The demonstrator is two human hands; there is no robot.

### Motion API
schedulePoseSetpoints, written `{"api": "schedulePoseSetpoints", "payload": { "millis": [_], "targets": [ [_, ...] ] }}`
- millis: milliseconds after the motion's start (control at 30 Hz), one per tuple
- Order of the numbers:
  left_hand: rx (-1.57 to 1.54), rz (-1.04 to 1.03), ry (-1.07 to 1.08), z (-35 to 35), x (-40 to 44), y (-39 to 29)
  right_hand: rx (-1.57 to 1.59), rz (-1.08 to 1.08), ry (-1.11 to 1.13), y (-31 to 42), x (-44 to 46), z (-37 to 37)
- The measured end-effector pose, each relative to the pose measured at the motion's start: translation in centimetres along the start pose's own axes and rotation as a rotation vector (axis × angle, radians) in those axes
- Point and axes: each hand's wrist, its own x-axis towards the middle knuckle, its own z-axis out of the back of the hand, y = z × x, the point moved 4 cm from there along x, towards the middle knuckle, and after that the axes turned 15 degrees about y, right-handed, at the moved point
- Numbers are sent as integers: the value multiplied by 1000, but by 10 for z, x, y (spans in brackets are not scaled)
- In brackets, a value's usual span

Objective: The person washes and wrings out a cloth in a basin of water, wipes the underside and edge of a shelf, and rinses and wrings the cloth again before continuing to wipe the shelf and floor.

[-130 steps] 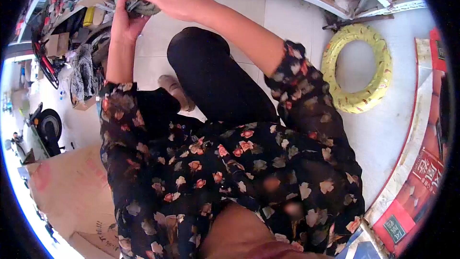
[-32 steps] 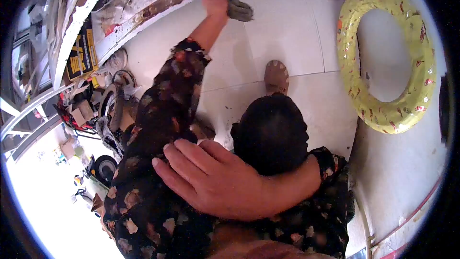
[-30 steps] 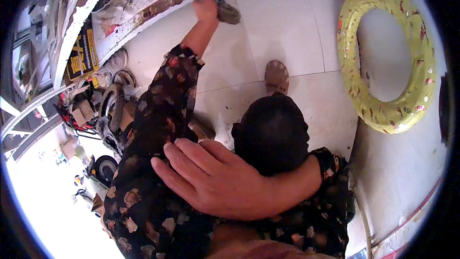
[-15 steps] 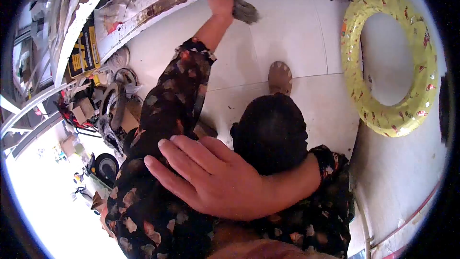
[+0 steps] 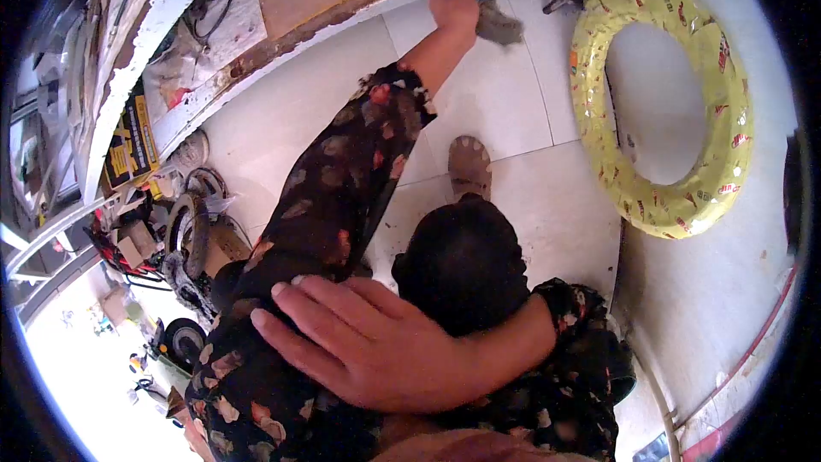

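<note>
Against the pale wall (image 5: 684, 295) at right, a yellow-wrapped tire (image 5: 727, 120) with red print. At left, beside a white shelf frame (image 5: 128, 43) with flaking paint, a black-and-yellow box (image 5: 132, 145); farther down the view, a bare tire (image 5: 201, 239), a small cardboard carton (image 5: 137, 244) and a black wheel (image 5: 183, 342).

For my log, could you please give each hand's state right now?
Left hand: closed, holding a grey cloth.
Right hand: open, palm hidden from view.
</note>
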Motion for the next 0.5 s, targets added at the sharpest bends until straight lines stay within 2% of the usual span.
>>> {"api": "schedulePoseSetpoints", "payload": {
  "millis": [67,133,167,200,267,300,367,467,500],
  "targets": [
    [36,5,38,-5,9,5,-9,-9,-3,0,-1,3],
    [30,-170,84,13,25,18,-20,-10,-10,-1,-1,4],
    [-76,-73,-9,25,22,28,-20,-12,-16,0,-2,5],
    [-192,13,-112,30,-1,12,-21,-17,-23,0,-3,6],
    [-144,-34,-60,73,2,15,-23,-29,-36,-2,-7,9],
    [-208,-55,-132,85,-4,15,-20,-36,-41,-3,-10,11],
    [-159,-181,-82,70,-23,-8,-21,-46,-47,-4,-14,14],
    [-171,-11,101,58,17,24,-19,-64,-45,-6,-16,17],
    [-83,-31,117,32,12,9,-15,-75,-49,-4,-17,17]
  ]
}}
